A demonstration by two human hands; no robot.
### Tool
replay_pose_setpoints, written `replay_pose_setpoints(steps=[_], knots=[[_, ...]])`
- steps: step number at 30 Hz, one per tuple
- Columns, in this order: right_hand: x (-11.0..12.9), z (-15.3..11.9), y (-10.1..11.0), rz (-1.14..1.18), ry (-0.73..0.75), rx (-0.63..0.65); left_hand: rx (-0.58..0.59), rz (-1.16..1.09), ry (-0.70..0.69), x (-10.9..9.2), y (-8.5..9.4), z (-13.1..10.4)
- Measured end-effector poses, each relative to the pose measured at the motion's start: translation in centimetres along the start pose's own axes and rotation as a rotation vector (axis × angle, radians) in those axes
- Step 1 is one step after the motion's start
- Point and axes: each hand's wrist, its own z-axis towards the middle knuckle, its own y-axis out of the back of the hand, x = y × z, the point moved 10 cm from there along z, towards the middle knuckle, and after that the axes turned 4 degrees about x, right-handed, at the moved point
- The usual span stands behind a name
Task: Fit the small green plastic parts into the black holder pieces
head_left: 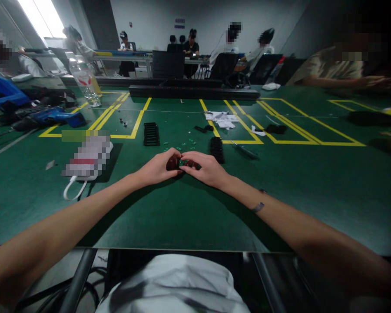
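Note:
In the middle of the table, my left hand (159,168) and my right hand (208,169) meet at the fingertips, both with curled fingers. Pinched between them is a small green piece (182,163), which looks like a tiny circuit board; the fingers cover most of it. Several similar green pieces (183,144) lie scattered just beyond my hands. A black slotted rack (151,134) lies past my left hand, and a second black ribbed rack (217,150) stands beside my right hand.
At left are a white power bank-like device (89,158) with a cable loop, a blue power tool (57,116), a blue bin (9,93) and a plastic bottle (84,82). White paper scraps (223,118) and a dark tool (245,151) lie to the right. Other people sit around.

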Motion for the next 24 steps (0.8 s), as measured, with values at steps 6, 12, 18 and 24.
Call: replay_pose_setpoints(steps=[6, 12, 18, 24], knots=[[0.03, 0.04, 0.07, 0.009, -0.008, -0.005, 0.001, 0.003, -0.004, 0.04, -0.09, -0.01], [-0.07, 0.02, 0.08, 0.024, -0.018, -0.007, 0.002, 0.0, -0.001, 0.0, -0.07, -0.03], [-0.02, 0.02, 0.07, 0.029, -0.021, -0.007, 0.0, -0.001, -0.002, -0.17, 0.03, 0.0], [-0.02, 0.04, 0.06, 0.033, -0.016, -0.006, 0.014, -0.014, -0.006, -0.26, -0.07, -0.03]])
